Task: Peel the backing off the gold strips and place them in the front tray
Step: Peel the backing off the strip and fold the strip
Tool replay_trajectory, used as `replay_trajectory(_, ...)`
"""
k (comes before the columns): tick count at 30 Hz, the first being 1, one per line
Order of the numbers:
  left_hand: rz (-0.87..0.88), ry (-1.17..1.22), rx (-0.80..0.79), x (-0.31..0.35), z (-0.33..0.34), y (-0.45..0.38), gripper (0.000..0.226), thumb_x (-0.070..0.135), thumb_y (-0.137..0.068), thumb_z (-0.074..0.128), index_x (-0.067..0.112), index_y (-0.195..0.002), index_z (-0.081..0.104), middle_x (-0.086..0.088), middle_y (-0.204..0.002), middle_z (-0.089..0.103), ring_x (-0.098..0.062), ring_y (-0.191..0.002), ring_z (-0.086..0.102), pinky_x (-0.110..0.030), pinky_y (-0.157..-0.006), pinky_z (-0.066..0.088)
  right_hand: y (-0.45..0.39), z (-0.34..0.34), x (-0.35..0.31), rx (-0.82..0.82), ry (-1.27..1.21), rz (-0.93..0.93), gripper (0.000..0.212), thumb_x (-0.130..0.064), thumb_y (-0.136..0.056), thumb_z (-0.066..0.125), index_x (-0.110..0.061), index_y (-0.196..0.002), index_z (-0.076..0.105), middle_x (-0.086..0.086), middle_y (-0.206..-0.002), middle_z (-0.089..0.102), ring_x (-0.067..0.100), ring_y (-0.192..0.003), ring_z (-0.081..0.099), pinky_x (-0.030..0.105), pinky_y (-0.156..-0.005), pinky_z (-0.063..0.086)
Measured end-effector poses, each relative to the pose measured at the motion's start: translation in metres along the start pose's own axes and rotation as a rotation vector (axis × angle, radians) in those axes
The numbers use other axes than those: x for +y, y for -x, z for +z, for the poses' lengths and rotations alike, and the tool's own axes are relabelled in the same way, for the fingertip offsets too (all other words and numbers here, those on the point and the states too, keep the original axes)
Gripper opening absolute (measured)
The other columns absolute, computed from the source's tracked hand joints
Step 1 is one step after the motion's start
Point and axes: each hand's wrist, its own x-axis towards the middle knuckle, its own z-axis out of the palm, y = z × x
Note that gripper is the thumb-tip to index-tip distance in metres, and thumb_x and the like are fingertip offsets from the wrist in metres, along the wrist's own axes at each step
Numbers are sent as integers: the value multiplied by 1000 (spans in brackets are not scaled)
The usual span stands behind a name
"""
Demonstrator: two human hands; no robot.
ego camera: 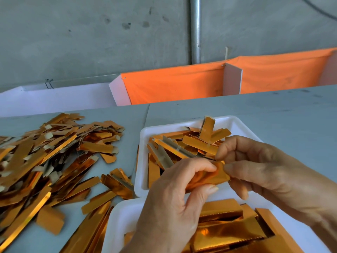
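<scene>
Both hands meet at centre frame, the left hand [169, 196] and right hand [259, 165] pinching one gold strip [209, 177] between them. It hangs over the far white tray [144, 143] at 12 o'clock.

Grey table [273, 114] — two white trays [144, 161], loose gold strips [54, 157] heaped left.

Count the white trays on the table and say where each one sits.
2. One white tray sits farther back, beyond the hands, filled with gold strips. The other tray sits nearest the person, under the left hand, running off the bottom edge.
</scene>
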Motion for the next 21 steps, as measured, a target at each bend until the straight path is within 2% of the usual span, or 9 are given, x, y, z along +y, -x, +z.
replay_trajectory(3,0,2,5,-1,0,0,26,49,-84,51,44,-109,50,27,-109,59,1,-103,58,-10,-84,44,0,2,-2,8,34,-16,15,-10,-67,63,-16,-79,68,8,-59,52,18,-47,48,18,-48,43)
replay_trajectory(7,55,-51,1,1,0,-1,24,44,-86,51,41,-110,50,27,-113,57,2,-103,59,-21,-85,51,-1,-1,-2,-10,69,-7,16,-9,-66,63,-18,-79,67,7,-59,53,17,-47,49,19,-51,45)
replay_trajectory(10,86,-82,8,1,-1,-2,24,42,-87,50,38,-111,51,24,-117,57,2,-105,59,-26,-86,54,0,-5,-1,-64,71,-14,16,-13,-68,70,-16,-83,67,8,-64,55,17,-49,52,20,-53,46)
replay_trajectory(12,68,-45,-6,1,-3,-1,25,42,-86,52,38,-111,53,24,-117,59,0,-106,60,-23,-86,53,1,-8,1,-125,-28,11,21,-18,-70,76,-11,-87,67,7,-64,56,16,-50,52,22,-52,47)
replay_trajectory(16,-6,84,-26,2,-6,0,24,44,-84,55,41,-108,56,25,-107,63,1,-101,61,-6,-77,45,-1,-11,7,-195,-211,49,20,-23,-78,70,-9,-91,67,0,-64,55,13,-50,53,21,-52,48)
replay_trajectory(18,-14,117,-23,2,-6,0,22,43,-84,57,42,-106,57,24,-104,64,0,-99,62,-5,-74,44,-3,-10,9,-201,-251,39,16,-23,-78,72,-11,-89,68,-2,-63,53,12,-48,52,20,-50,47)
replay_trajectory(21,-8,138,-11,3,-5,0,22,42,-84,57,42,-106,57,24,-104,65,1,-99,62,-5,-75,45,-4,-6,10,-184,-315,26,22,-24,-72,80,-10,-84,67,0,-61,51,11,-44,48,20,-46,45)
